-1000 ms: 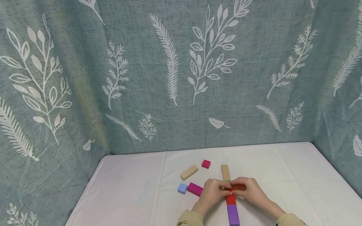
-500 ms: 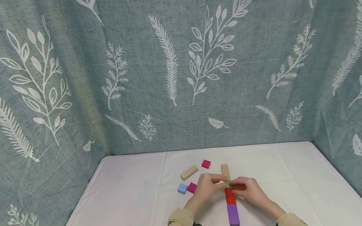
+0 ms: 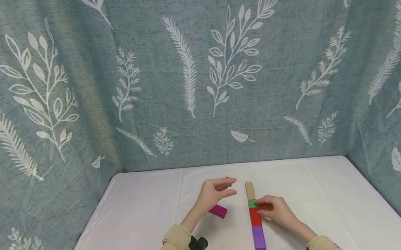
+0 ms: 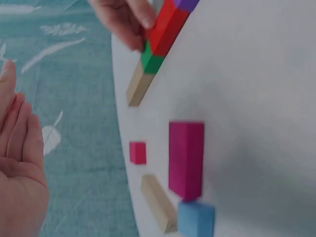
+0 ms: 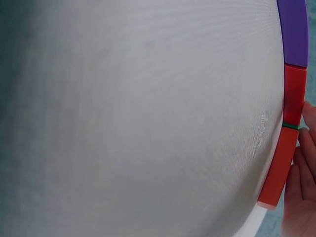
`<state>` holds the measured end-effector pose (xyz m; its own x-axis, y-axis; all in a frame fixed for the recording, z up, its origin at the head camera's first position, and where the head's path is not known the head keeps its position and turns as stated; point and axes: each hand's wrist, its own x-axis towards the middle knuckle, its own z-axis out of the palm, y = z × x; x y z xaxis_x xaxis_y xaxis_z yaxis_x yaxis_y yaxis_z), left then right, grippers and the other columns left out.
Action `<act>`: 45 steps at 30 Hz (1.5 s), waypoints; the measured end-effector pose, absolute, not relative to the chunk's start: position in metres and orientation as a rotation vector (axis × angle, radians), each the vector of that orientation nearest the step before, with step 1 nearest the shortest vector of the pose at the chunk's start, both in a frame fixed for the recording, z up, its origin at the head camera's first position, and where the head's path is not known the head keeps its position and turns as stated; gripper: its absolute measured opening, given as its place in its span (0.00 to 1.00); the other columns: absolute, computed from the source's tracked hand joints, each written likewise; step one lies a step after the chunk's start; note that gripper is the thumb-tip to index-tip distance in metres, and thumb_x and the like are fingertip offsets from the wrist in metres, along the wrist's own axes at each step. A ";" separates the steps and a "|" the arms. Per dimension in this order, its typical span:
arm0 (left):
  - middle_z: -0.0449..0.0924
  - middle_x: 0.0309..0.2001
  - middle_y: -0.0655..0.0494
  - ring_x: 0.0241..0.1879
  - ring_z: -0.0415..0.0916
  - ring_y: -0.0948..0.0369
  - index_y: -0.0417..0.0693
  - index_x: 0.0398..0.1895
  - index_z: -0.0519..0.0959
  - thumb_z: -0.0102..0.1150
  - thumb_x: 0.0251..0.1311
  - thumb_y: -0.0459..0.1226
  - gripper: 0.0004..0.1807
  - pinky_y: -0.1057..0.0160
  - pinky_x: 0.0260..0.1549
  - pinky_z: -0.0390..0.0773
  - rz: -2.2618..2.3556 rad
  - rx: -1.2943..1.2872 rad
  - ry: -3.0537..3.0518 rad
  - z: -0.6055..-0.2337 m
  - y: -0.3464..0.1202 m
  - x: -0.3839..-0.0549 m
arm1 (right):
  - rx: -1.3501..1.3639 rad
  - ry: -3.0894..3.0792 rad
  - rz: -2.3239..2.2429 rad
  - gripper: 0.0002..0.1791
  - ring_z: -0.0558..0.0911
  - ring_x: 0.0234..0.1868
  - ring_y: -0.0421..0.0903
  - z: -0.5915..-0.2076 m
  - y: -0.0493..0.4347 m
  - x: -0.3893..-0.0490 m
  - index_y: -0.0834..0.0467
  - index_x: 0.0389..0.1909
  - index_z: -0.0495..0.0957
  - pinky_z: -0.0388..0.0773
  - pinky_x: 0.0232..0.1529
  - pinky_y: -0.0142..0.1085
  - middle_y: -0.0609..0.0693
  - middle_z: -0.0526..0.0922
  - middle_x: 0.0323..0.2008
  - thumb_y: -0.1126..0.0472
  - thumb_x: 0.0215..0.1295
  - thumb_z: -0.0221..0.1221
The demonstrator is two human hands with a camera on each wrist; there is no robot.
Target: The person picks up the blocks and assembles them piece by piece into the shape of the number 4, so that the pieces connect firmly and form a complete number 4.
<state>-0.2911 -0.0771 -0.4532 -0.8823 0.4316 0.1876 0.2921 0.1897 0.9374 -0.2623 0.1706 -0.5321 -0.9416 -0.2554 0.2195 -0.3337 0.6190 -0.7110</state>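
The right hand (image 3: pixel 276 212) grasped an orange-red block (image 5: pixel 279 168), its thumb and forefinger on either side of it, with the fingertips at the edge of a row of blocks. The orange-red block reached rightward from that row, partly covered by the hand. The left hand (image 3: pixel 214 192) hung in the air to the left of the row, released, its fingers loosely extended and the thumb apart from them.

In the row, a green block (image 3: pixel 252 203) lay just by the right hand's fingertips. A red block (image 3: pixel 255 218) adjoined it on the person's side, and a purple block (image 3: pixel 259 238) came nearest the person. A plain wooden block (image 3: pixel 250 190) formed the far end.

Below the left hand were the loose pieces: a magenta block (image 3: pixel 218 211), a light blue block (image 4: pixel 196 219) at its end, a second wooden block (image 4: pixel 158 203) beside the blue one, and a small crimson block (image 4: pixel 138 153) farther off. Whether the magenta and blue pieces touched could not be told.

All lay on the white-covered worktop (image 3: pixel 142 232), with leaf-patterned blue-green fabric (image 3: pixel 161 84) rising behind it.
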 end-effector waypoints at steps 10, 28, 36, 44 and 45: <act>0.77 0.58 0.42 0.60 0.73 0.48 0.39 0.58 0.75 0.64 0.56 0.34 0.24 0.51 0.59 0.71 1.783 0.753 2.317 -0.451 -0.108 -0.303 | 0.531 -2.700 1.231 0.16 0.83 0.46 0.50 -0.534 0.173 -0.262 0.59 0.43 0.84 0.80 0.49 0.38 0.50 0.86 0.41 0.65 0.51 0.68; 0.78 0.57 0.46 0.62 0.71 0.50 0.40 0.57 0.75 0.66 0.55 0.36 0.25 0.50 0.64 0.66 1.603 0.622 2.496 -0.464 -0.136 -0.299 | 0.529 -2.733 1.252 0.16 0.82 0.47 0.51 -0.531 0.173 -0.262 0.60 0.45 0.83 0.79 0.50 0.37 0.51 0.86 0.43 0.65 0.53 0.67; 0.80 0.55 0.48 0.60 0.71 0.47 0.42 0.54 0.78 0.70 0.51 0.39 0.26 0.43 0.59 0.69 1.316 0.668 2.676 -0.471 -0.138 -0.298 | 0.544 -2.718 1.255 0.16 0.82 0.47 0.52 -0.532 0.174 -0.263 0.61 0.44 0.83 0.79 0.50 0.39 0.53 0.86 0.43 0.64 0.53 0.68; 0.80 0.54 0.46 0.60 0.71 0.45 0.41 0.54 0.78 0.69 0.51 0.38 0.25 0.42 0.58 0.70 1.202 0.802 2.642 -0.482 -0.140 -0.301 | 0.533 -2.720 1.259 0.16 0.82 0.48 0.52 -0.533 0.173 -0.263 0.60 0.45 0.83 0.79 0.51 0.40 0.52 0.86 0.43 0.64 0.53 0.68; 0.80 0.54 0.45 0.60 0.71 0.44 0.40 0.54 0.78 0.69 0.51 0.38 0.26 0.43 0.57 0.70 1.195 0.816 2.637 -0.483 -0.141 -0.301 | 0.530 -2.720 1.261 0.16 0.82 0.48 0.52 -0.533 0.173 -0.263 0.60 0.45 0.83 0.79 0.51 0.40 0.52 0.86 0.43 0.64 0.53 0.68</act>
<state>-0.3011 -0.1405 -0.4828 -0.8445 0.5265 0.0978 0.4207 0.5393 0.7295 -0.2632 0.1726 -0.5327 -0.9348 -0.2702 0.2305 -0.3505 0.5973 -0.7214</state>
